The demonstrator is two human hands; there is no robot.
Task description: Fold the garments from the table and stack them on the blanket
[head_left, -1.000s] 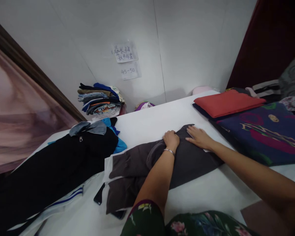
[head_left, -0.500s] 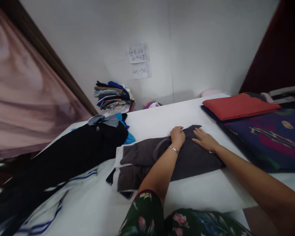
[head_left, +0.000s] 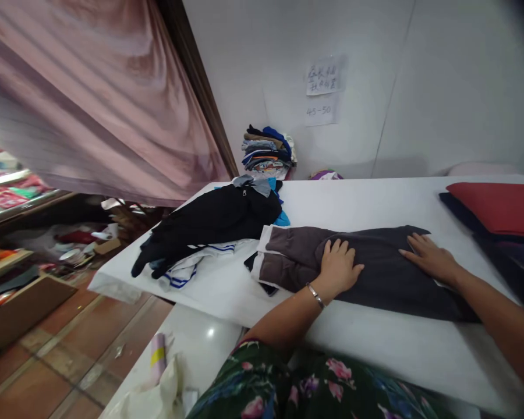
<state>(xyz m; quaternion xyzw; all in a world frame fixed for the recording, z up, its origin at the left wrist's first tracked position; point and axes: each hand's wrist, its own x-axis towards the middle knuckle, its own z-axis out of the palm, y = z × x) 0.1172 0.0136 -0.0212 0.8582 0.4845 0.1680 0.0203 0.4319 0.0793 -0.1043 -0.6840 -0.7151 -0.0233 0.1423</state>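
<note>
A dark grey garment (head_left: 375, 273) with pale cuffs lies folded lengthwise on the white table (head_left: 358, 203). My left hand (head_left: 339, 266) rests on its middle, palm down with fingers apart, a silver bracelet at the wrist. Toward the garment's right part, my right hand (head_left: 432, 258) lies flat with its fingers stretched out. A dark flat object (head_left: 268, 288), perhaps a phone, pokes out from under the cuffs. Left of the cuffs is a heap with a black garment (head_left: 218, 215) on top and a white one with blue stripes (head_left: 201, 262) beneath it.
Folded clothes, a red one (head_left: 498, 206) on top, lie at the right. Behind the table rises a stack of folded clothes (head_left: 268, 152). A pink curtain (head_left: 148, 116) hangs at the left, above clutter and a tiled floor (head_left: 70, 337). A purple roll (head_left: 158, 358) stands at the lower left.
The view has swung left, bringing the floor and clutter into sight. My left hand has gone from the garment's upper edge to lying spread on its middle, farther from my right hand.
</note>
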